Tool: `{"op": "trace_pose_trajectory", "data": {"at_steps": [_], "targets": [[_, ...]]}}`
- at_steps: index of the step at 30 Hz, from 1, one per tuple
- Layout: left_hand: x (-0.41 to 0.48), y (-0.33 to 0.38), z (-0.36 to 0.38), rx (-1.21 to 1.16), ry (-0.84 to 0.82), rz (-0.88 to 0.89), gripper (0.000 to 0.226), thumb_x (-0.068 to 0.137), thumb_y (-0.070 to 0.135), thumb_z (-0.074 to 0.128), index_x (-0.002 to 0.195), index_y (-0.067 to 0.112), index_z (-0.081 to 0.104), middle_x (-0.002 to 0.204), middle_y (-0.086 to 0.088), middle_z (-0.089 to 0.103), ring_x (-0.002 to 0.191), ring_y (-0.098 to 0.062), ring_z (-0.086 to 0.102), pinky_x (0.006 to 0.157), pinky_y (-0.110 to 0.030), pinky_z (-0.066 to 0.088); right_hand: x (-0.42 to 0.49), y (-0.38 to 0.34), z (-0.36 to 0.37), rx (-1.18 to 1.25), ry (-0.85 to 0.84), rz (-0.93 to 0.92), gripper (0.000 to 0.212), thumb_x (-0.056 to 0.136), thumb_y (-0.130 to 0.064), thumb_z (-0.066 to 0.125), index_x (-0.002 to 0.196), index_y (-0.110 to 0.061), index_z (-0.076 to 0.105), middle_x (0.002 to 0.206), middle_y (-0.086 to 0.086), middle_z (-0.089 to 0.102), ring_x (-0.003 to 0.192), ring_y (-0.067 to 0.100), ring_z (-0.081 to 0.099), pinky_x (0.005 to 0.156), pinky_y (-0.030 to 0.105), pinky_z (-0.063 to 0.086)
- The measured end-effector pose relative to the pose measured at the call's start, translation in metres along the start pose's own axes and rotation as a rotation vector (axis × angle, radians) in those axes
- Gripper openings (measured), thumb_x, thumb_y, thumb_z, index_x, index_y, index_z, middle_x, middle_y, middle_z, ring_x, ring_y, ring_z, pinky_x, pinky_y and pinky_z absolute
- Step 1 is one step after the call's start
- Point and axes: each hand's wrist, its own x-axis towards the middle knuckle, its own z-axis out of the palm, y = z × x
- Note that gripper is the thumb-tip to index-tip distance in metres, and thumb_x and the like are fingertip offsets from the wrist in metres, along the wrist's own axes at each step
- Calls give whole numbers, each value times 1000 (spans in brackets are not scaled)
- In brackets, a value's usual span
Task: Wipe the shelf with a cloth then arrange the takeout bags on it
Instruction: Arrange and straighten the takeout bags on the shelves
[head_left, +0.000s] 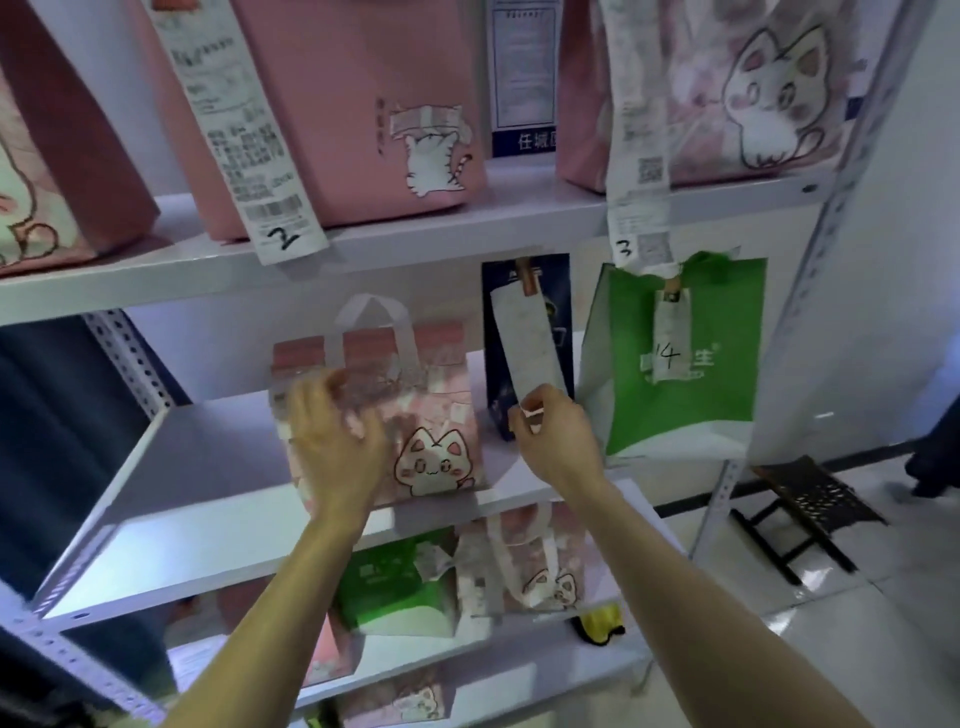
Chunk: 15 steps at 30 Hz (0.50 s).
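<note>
Left hand (332, 441) on pink cat bag (431, 415), blurred, grip unclear. Right hand (556, 441) pinches receipt (530, 338) clipped to navy bag (563, 322); tug may tear slip or tip bag.

At lower right we see a dark folding stool (810, 509) standing on a glossy tiled floor (883, 623). At top centre we find a blue-and-white printed notice (523, 78) on the white wall (904, 260).

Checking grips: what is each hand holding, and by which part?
Right hand pinches the receipt at its bottom end; left hand touches the pink bag, grip blurred.
</note>
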Motion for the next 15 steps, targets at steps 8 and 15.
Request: {"op": "trace_pose_trajectory", "data": {"at_steps": [8,15], "targets": [[35,103,109,-20,-553,-14,61,101,25,70,155,15,43,157,-11,45,127,-28,61,99,-31,48,6,45,-48,-72,-53,-59,26,104,-33,59,123,-16,64,117,-1,68,94,18,67,80,35,57],[111,124,170,48,-562,-350,93,106,30,69,170,2,8,174,-18,27,159,-35,33,127,-40,35,-13,85,-74,-94,-44,-111,19,103,-29,59,117,-20,66,106,-6,69,89,14,68,81,38,63]]}}
